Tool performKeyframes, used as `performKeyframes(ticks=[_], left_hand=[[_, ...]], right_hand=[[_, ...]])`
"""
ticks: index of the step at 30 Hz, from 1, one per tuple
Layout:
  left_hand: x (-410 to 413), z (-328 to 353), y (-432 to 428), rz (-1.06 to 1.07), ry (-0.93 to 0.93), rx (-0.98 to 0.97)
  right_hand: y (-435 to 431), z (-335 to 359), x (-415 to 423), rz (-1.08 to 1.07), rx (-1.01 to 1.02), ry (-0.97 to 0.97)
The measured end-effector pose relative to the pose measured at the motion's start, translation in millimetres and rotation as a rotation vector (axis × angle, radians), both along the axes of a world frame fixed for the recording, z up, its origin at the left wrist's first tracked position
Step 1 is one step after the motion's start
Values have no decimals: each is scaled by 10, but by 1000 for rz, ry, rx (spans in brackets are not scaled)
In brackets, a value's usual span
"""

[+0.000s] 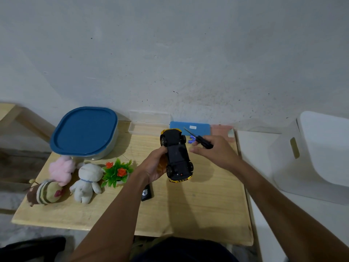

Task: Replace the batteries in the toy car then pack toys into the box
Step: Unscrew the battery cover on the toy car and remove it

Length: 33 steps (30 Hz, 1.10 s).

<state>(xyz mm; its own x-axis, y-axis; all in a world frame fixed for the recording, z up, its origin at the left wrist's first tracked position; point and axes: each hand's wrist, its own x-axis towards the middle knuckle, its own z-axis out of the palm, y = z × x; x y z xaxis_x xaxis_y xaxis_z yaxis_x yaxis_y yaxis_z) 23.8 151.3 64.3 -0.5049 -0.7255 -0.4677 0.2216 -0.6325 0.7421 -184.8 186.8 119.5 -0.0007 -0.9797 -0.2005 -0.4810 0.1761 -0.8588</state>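
Note:
My left hand (154,166) grips the yellow toy car (176,156) from its left side, holding it above the table with its black underside turned up. My right hand (213,150) holds a black-handled screwdriver (200,139) just right of the car, its thin shaft pointing up and left. Blue batteries (191,139) lie on the table behind the car. A box with a blue lid (84,131) stands at the back left. A pink plush (61,170), a white plush (86,181) and a striped plush (45,192) lie at the left.
A small plastic plant with red flowers (117,172) stands beside the white plush. A black remote (146,192) lies under my left wrist. A clear tray (145,127), a blue pad (200,128) and a pink pad (221,130) sit by the wall. A white stool (311,154) stands at the right.

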Motion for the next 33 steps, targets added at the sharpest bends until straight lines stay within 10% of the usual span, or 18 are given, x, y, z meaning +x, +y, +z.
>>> performKeyframes(ticks=[24, 33], left_hand=[[32, 35, 5, 42, 10, 73], [142, -61, -20, 59, -78, 98]], right_hand=[[24, -244, -34, -149, 175, -666], [440, -1037, -190, -505, 303, -351]])
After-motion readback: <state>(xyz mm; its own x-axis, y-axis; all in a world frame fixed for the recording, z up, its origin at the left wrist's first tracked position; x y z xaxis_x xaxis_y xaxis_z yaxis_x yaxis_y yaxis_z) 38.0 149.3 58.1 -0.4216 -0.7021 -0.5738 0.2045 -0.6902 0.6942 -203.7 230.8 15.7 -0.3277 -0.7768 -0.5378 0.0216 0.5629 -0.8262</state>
